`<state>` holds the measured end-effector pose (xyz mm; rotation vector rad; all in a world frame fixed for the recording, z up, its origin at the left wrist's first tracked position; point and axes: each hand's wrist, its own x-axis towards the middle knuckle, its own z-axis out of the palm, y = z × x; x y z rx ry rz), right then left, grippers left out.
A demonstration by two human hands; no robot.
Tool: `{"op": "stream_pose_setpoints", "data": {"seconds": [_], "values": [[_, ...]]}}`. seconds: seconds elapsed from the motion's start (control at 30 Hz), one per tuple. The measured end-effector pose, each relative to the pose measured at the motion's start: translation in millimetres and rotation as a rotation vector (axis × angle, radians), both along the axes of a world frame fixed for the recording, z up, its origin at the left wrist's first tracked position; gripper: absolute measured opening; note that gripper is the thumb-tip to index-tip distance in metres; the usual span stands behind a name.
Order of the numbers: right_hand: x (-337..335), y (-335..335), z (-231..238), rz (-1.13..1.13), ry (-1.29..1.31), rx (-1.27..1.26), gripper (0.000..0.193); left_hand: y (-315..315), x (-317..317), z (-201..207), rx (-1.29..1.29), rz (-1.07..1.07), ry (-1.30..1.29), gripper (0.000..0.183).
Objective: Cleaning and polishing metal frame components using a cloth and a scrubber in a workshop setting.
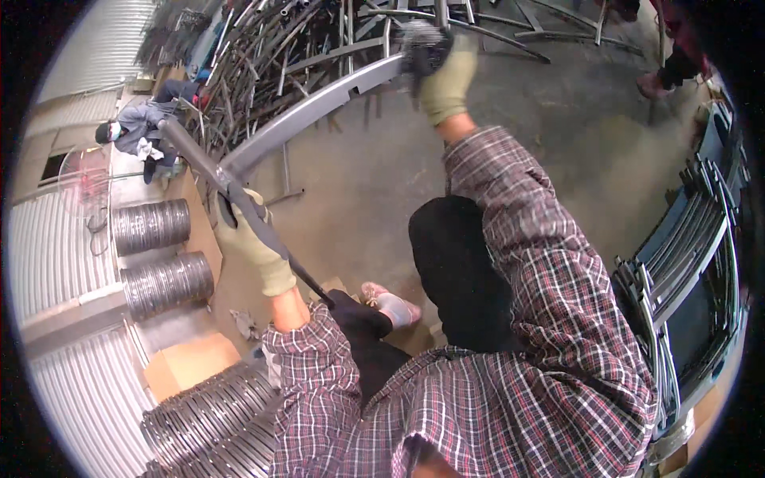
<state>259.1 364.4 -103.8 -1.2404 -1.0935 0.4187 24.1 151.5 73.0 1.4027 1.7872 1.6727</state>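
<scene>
My left hand (251, 239), in a pale glove with dark fingers, is closed around a grey metal tube frame (319, 105). One thick tube of the frame runs from upper left down toward my knee; a flat-sided bar branches off it and rises to the right. At the far end of that bar is my right hand (445, 76), gloved the same way and smeared by motion. Its fingers look bent round a blurred silvery-grey thing (422, 36), whose kind I cannot make out. Whether that hand also touches the bar is hidden.
Loose metal tubes and frames (279, 56) lie heaped ahead. Bundles of wrapped black rods or rings (163, 283) stand at left, near a cardboard box (191, 362) and a fan (84, 179). A rack of bent frames (685, 247) stands right. Another person (143, 131) bends at far left; someone's leg (677, 68) shows upper right.
</scene>
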Motion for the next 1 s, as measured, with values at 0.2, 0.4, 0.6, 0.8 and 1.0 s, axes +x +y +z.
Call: {"op": "stream_pose_setpoints", "data": {"seconds": [0.2,0.4,0.6,0.8,1.0], "values": [[-41.0,-60.5,66.2,0.154,-0.194,0.376,0.06,-3.4,13.3,15.1,-0.019,0.005,-0.07,0.02],[16.9,20.8,-21.2,-0.107,0.196,-0.022,0.017,16.2,32.2,7.1,-0.05,0.075,-0.065,0.023],[-45.8,-59.9,52.5,0.25,-0.106,0.37,0.05,4.9,22.9,12.0,-0.03,0.089,-0.009,0.027],[29.4,36.2,-62.1,-0.247,0.102,-0.137,0.031,10.2,2.1,-0.5,-0.042,0.015,-0.105,0.025],[-62.8,-55.9,20.5,0.17,0.03,0.109,0.055,6.8,-10.9,9.7,-0.018,0.069,-0.08,0.02]]}}
